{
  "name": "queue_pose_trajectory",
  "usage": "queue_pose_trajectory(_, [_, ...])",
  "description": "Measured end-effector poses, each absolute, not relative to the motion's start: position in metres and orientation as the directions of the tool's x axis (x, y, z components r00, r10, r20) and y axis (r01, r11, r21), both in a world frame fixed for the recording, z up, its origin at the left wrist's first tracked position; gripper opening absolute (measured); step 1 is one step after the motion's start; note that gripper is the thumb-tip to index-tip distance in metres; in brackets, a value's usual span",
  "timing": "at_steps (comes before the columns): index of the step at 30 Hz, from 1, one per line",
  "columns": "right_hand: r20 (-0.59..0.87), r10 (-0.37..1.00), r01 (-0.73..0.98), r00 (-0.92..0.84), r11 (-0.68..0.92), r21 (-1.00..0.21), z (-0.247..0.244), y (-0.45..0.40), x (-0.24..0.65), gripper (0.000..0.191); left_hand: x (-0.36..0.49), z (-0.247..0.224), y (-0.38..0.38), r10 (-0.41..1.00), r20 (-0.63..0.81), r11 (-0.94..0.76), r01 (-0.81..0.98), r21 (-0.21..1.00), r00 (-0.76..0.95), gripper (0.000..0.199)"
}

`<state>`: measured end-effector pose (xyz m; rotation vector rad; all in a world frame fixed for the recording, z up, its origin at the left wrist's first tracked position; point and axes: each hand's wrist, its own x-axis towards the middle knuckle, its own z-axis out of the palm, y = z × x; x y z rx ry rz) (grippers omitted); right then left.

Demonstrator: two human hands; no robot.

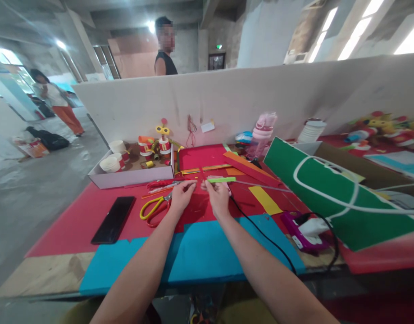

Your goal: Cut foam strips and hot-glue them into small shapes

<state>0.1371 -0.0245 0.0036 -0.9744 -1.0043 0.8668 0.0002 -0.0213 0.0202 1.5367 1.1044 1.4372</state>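
Over the middle of the red tabletop, my two hands are close together with a small gap between the fingertips. My right hand (217, 195) is closed in a pinch at the end of a light green paper strip (223, 180), which points off to the right. My left hand (183, 194) is also pinched; what lies in its fingertips is too small to make out. A narrow red strip (202, 172) shows just behind the gap. Scissors (156, 209) with one yellow and one red handle lie beside my left wrist. A blue sheet (200, 252) lies under my forearms.
A white box (132, 175) with paper cups stands back left, near a black phone (114, 220). Right are a yellow paper piece (266, 200), a purple power strip (303, 231) with cables, and a green board (315, 193). A pink bottle (263, 135) stands by the partition (227, 99).
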Motion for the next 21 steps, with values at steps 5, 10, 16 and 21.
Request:
queue_pose_trajectory(5, [0.201,0.887,-0.234,0.417,0.318,-0.919,0.004,-0.018,0.146,0.034,0.004,0.036,-0.036,0.781,0.608,-0.448,0.807,0.386,0.143,0.070])
queue_pose_trajectory(10, [0.226,0.924,-0.174,0.308,0.288,-0.942,0.005,-0.027,0.139,0.034,0.008,0.033,-0.041,0.772,0.579,-0.357,0.933,0.051,0.264,0.075])
queue_pose_trajectory(16, [0.299,0.903,-0.041,0.308,0.326,-0.944,0.006,-0.031,0.139,0.033,0.008,0.027,-0.041,0.778,0.565,-0.340,0.940,0.013,0.274,0.083])
queue_pose_trajectory(21, [0.283,0.907,-0.062,0.311,0.317,-0.946,0.005,-0.029,0.140,0.035,0.010,0.026,-0.041,0.786,0.562,-0.332,0.943,0.031,0.259,0.085])
